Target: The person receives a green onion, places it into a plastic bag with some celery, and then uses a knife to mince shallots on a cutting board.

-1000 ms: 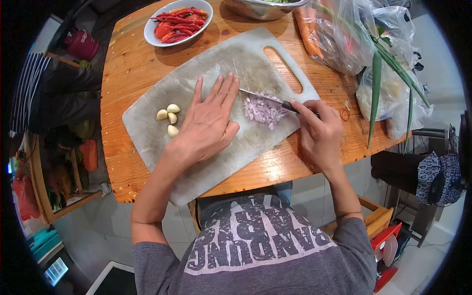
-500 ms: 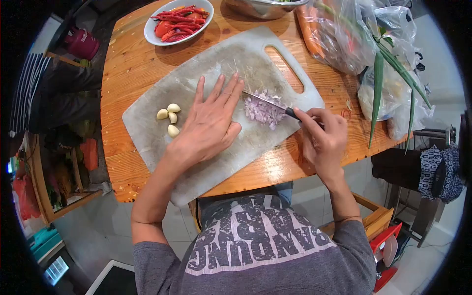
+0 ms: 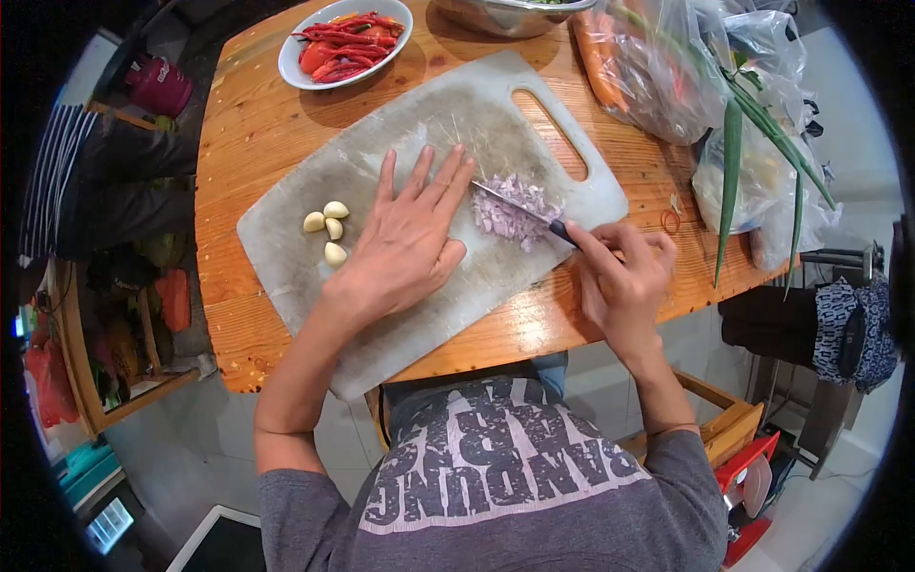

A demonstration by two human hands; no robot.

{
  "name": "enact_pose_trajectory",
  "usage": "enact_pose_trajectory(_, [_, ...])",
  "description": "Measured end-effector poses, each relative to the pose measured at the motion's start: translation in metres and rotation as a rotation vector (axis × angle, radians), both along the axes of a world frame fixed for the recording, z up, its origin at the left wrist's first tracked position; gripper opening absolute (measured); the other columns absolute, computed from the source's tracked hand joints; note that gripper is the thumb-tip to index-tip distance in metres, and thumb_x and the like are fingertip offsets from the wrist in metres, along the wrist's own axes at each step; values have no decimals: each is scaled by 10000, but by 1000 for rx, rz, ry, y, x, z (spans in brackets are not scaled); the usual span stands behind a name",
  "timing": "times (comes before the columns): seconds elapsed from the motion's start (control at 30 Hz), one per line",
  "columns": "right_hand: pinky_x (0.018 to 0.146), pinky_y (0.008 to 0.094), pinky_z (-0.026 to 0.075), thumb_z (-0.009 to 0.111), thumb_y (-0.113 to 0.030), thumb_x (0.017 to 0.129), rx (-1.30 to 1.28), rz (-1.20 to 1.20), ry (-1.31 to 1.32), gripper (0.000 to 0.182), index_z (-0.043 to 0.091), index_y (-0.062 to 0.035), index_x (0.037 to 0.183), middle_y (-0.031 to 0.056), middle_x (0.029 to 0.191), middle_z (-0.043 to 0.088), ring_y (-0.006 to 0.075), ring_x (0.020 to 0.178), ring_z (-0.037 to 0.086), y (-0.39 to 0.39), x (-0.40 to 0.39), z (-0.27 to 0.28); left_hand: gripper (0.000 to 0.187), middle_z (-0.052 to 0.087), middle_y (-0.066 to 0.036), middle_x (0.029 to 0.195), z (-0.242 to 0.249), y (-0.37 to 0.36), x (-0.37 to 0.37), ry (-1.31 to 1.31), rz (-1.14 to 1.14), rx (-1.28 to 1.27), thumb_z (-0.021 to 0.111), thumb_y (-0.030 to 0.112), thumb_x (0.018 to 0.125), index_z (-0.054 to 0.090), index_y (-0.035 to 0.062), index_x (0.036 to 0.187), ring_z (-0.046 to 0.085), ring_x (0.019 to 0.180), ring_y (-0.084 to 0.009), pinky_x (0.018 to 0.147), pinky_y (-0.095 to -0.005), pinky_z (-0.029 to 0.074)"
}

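Observation:
A pale, scarred cutting board (image 3: pixel 315 205) lies across the wooden table (image 3: pixel 243 124). A small heap of chopped purple shallot (image 3: pixel 513 208) sits near its right end. My right hand (image 3: pixel 621 281) grips the dark handle of a knife (image 3: pixel 522 208) whose blade crosses the heap. My left hand (image 3: pixel 405 238) lies flat on the board with fingers spread, its fingertips resting by the blade's tip. Several peeled garlic cloves (image 3: pixel 327 229) lie just left of that hand.
A white bowl of red chillies (image 3: pixel 345 40) stands at the back left. A metal bowl (image 3: pixel 510 14) sits at the back. Plastic bags (image 3: pixel 667 67) with carrots and long green leaves (image 3: pixel 732 162) crowd the right side. A red rubber band (image 3: pixel 670 222) lies by my right hand.
My right hand has swung toward me, pivoting the knife over the shallot heap. The left hand has kept its place on the board, fingertips by the blade's tip.

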State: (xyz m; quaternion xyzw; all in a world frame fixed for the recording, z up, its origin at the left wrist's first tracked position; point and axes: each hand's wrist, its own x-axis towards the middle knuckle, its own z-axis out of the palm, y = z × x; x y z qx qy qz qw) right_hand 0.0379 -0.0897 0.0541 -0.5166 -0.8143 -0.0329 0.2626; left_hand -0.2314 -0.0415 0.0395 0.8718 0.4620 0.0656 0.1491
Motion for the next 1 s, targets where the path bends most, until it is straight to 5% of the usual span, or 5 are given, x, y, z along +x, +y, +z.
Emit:
enact_pose_trajectory(0.53, [879,394,329,734,-39,793,-33,24,42,377,761,-160,1150,15,891,653,176,795,616,3,5,1,779,241,-196,1668,-1,3,-3,-27,-4,36,505,201,896,231,-19,1590,213,1546,-384,1262,-592,26])
enact_pose_trajectory(1.0, [921,419,353,718,4,759,23,79,57,432,751,-157,1159,42,996,666,223,918,632,43,11,1,859,223,-206,1675,-3,1,1,10,50,27,517,165,853,155,-9,1613,219,1555,-343,1275,-548,15])
